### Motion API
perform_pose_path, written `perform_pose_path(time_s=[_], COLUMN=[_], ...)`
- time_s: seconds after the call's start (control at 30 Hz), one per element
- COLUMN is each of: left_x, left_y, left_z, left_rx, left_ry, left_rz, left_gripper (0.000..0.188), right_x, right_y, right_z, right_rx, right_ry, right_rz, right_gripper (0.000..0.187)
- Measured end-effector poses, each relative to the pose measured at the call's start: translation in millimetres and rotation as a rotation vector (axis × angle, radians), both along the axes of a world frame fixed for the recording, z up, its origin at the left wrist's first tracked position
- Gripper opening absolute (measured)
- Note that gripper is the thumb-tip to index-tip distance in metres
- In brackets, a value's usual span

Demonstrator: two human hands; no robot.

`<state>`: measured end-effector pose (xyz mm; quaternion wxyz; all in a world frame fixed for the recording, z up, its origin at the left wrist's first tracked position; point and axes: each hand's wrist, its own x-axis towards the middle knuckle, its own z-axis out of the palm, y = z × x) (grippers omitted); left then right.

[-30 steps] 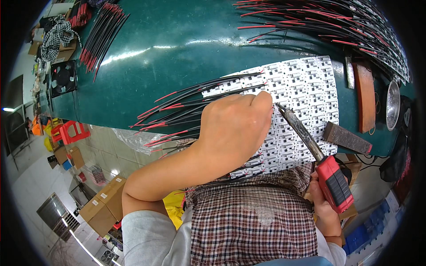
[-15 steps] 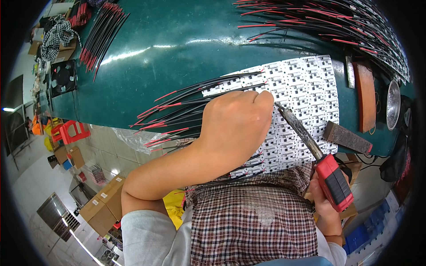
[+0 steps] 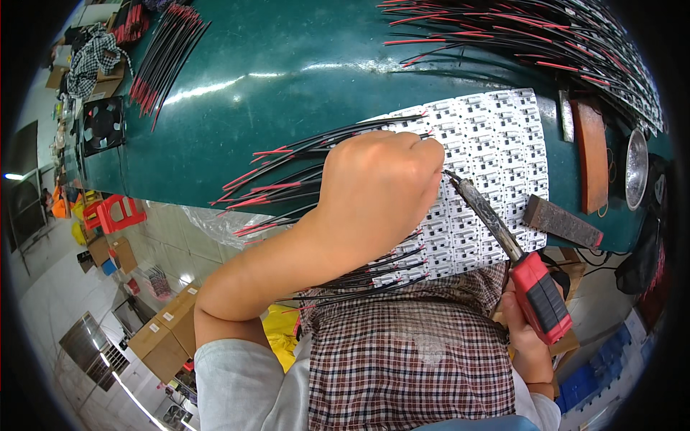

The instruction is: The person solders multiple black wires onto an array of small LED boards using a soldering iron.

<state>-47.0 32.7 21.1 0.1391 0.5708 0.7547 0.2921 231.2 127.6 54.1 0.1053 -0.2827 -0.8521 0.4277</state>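
Left hand [image 3: 381,187]: knuckles up over the left part of the white board sheet [image 3: 489,144], fingers folded nearly all the way in. From my head view the fingertips are tucked under, so I can't tell if they pinch a wire. Black-and-red wires [image 3: 287,190] trail out left of the sheet, probably fanned that way to leave its right side free for the iron.

Right hand [image 3: 525,327]: off the sheet's near right corner, wrapped round the handle of a soldering iron [image 3: 512,246], partly hidden behind it. I read the low grip as keeping skin off the hot shaft, which slants across the sheet with its tip just beside the left fingers. Can't tell if the tip touches anything.

Further out: a dark block [image 3: 564,223] lies at the sheet's right edge, overlapping it in my view, maybe as a weight. Right of the sheet, an orange-brown bar [image 3: 591,158], then a metal bowl [image 3: 636,170], likely kept within iron reach. Beyond its far right corner, a wired board pile [image 3: 640,93]. Well left and beyond it, a loose wire bundle [image 3: 169,61], ends roughly aligned, presumably for easy picking; black fan [image 3: 103,126] further left.
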Motion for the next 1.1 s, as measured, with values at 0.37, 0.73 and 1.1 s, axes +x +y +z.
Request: perform_pose_path(time_s=[0.37, 0.73, 1.1], left_x=[6, 1, -236], left_y=[1, -1, -71], left_z=[-1, 2, -7], left_rx=[0.008, 0.001, -0.215], left_ry=[0.067, 0.191, 0.752], left_rz=[0.002, -0.029, 0.694], left_gripper=[0.009, 0.008, 0.058], right_x=[8, 55, 74], right_y=[0, -5, 62], right_z=[3, -11, 87], right_rx=[-0.108, -0.134, 0.680], right_ry=[-0.070, -0.166, -0.192], right_rz=[-0.014, -0.229, 0.193], right_gripper=[0.028, 0.027, 0.025])
